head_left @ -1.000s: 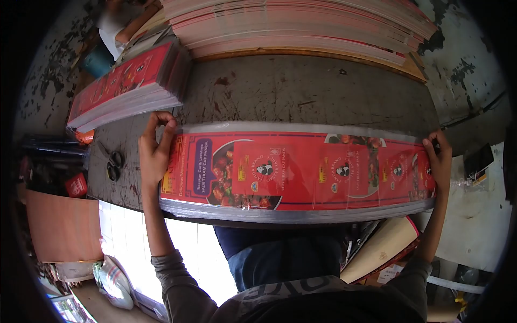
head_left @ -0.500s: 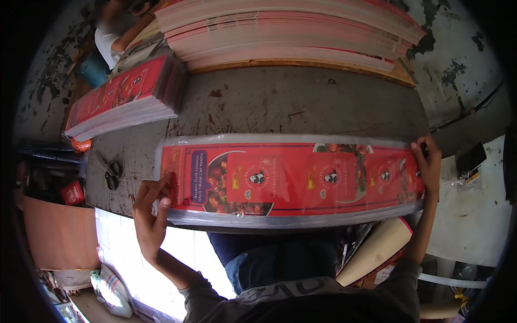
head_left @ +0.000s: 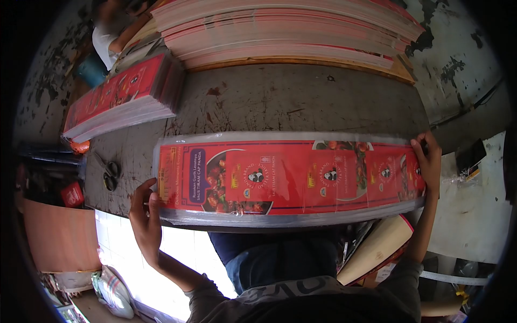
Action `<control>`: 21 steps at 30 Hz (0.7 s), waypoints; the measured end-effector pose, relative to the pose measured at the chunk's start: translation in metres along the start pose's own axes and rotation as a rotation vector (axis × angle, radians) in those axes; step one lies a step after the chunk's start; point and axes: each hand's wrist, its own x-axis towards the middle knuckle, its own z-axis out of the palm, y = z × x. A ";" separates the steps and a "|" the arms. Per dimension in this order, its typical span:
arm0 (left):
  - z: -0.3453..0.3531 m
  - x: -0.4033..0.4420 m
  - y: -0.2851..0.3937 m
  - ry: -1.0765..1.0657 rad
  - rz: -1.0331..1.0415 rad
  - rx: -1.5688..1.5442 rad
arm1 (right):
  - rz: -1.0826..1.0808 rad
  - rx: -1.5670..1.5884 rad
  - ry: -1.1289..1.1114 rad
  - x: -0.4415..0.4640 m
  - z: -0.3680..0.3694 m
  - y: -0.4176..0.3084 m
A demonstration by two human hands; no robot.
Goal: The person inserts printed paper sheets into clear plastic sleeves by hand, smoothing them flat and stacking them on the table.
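Observation:
A long stack of red printed banners in clear plastic (head_left: pixel 293 177) lies along the table's front edge, with panda logos and food pictures on the top one. My left hand (head_left: pixel 145 212) is at the stack's left end, its fingers bent and thumb apart, touching or very near the edge. At the opposite end, my right hand (head_left: pixel 429 161) curls around the far right corner, fingertips on the plastic. The undersides of the right fingers are partly hidden. A pair of dark scissors (head_left: pixel 110 175) lies left of my left hand.
A tall pile of printed sheets (head_left: pixel 285 35) stands on a wooden board (head_left: pixel 301 60) at the table's back. Another plastic-wrapped red stack (head_left: pixel 121 97) sits at the back left. The worn grey table (head_left: pixel 247 102) shows between them. Another person's arm (head_left: pixel 129 33) is beyond it, upper left.
My left hand has moved slightly left, its fingers coming off the top banner's printed face to the stack's edge. My right hand stays at the right end.

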 end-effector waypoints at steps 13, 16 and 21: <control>-0.002 0.011 0.010 0.097 -0.008 -0.420 | -0.066 -0.078 0.012 0.001 0.003 -0.005; -0.007 0.008 0.007 0.046 0.053 -0.379 | -0.101 -0.084 0.022 0.002 0.004 -0.003; 0.002 -0.004 -0.007 0.001 0.004 -1.011 | -0.095 -0.108 0.013 0.001 0.003 -0.003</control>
